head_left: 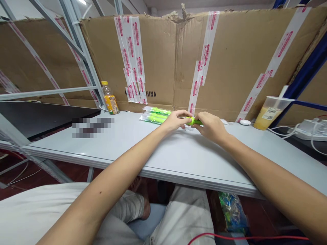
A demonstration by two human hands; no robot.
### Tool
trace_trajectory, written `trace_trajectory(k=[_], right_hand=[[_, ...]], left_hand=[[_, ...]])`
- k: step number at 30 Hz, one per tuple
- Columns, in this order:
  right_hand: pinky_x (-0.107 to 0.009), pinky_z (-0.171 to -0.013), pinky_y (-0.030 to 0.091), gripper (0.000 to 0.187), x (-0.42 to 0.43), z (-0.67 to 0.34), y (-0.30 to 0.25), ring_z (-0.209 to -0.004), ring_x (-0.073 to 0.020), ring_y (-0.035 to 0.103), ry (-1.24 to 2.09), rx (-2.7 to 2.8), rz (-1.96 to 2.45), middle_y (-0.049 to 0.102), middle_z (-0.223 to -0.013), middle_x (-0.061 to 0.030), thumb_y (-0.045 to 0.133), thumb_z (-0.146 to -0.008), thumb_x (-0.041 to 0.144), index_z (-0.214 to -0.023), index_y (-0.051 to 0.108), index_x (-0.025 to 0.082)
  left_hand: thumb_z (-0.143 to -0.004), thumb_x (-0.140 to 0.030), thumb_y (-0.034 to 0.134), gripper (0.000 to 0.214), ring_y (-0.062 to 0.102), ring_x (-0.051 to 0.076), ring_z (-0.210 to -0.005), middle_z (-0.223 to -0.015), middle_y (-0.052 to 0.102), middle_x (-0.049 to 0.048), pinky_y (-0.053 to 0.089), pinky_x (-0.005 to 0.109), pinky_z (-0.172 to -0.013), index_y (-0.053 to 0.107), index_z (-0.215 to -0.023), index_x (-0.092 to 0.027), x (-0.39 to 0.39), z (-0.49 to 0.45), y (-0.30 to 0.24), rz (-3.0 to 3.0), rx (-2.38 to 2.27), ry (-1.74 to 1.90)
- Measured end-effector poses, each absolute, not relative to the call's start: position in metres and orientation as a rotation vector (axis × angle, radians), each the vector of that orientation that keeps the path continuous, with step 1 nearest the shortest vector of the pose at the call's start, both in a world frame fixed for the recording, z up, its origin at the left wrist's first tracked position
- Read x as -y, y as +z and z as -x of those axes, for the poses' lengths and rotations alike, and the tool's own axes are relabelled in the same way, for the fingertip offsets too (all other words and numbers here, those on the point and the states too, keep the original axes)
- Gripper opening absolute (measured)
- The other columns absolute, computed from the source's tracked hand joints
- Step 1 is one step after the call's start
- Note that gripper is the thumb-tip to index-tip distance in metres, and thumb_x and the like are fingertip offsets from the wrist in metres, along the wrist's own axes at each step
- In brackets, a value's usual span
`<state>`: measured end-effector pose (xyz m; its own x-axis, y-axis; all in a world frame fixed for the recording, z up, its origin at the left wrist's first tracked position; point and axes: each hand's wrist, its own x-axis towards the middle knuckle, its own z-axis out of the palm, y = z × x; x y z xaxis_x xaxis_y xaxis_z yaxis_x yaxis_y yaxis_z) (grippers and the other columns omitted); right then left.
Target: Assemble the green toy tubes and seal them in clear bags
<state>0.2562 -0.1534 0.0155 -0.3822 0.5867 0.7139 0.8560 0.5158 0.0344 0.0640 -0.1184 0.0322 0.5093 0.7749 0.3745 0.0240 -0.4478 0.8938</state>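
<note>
My left hand (176, 119) and my right hand (211, 125) meet over the far middle of the table. Between them is a bright green stick-shaped thing (196, 121) with a yellow-green band; its exact kind is hard to tell. The right fingers and thumb pinch its right part. At its left end the fingers and thumb of the left hand close on it, hiding some of it. Just left of and behind the left hand lie green sticks in clear plastic wrappers (154, 117). A bit of clear plastic shows on the table under the hands.
The white table (178, 156) backs onto a tall taped cardboard sheet (158, 61). An orange drink bottle (111, 100) stands back left. At right are a small white round case (245, 122), a plastic cup of yellow drink (268, 114) and a power strip (310, 129) with cables.
</note>
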Motion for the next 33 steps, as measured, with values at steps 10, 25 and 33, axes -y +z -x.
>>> trace_trajectory(k=[10,25,33], right_hand=[[-0.032,-0.063,0.037,0.017,0.151,-0.253,0.019,-0.075,-0.0244,0.06,-0.407,1.961,1.16,0.069,-0.088,-0.0112,0.059,-0.089,0.038,-0.091,0.056,0.021],[-0.028,-0.047,0.04,0.042,0.157,-0.253,0.023,-0.048,-0.0133,0.052,0.588,1.917,1.055,0.066,-0.075,-0.0038,0.052,-0.091,0.058,-0.104,0.058,0.019],[-0.029,-0.059,0.04,0.019,0.144,-0.263,0.018,-0.056,-0.0148,0.054,0.29,1.912,1.113,0.065,-0.075,-0.0018,0.052,-0.091,0.037,-0.099,0.055,0.02]], left_hand=[[-0.071,-0.034,0.081,0.045,0.065,0.015,-0.086,-0.099,0.068,0.0059,0.051,0.026,-0.073,0.061,-0.107,-0.016,0.112,-0.07,0.026,-1.815,-0.473,1.118],[-0.08,-0.058,0.07,0.048,0.052,0.008,-0.058,-0.08,0.063,0.0024,0.044,0.023,-0.057,0.062,-0.098,-0.014,0.113,-0.066,0.028,-1.976,-0.512,1.197],[-0.096,-0.043,0.05,0.03,0.054,0.01,-0.058,-0.082,0.063,0.0025,0.045,0.024,-0.056,0.061,-0.105,-0.017,0.096,-0.065,0.02,-2.01,-0.769,1.374]])
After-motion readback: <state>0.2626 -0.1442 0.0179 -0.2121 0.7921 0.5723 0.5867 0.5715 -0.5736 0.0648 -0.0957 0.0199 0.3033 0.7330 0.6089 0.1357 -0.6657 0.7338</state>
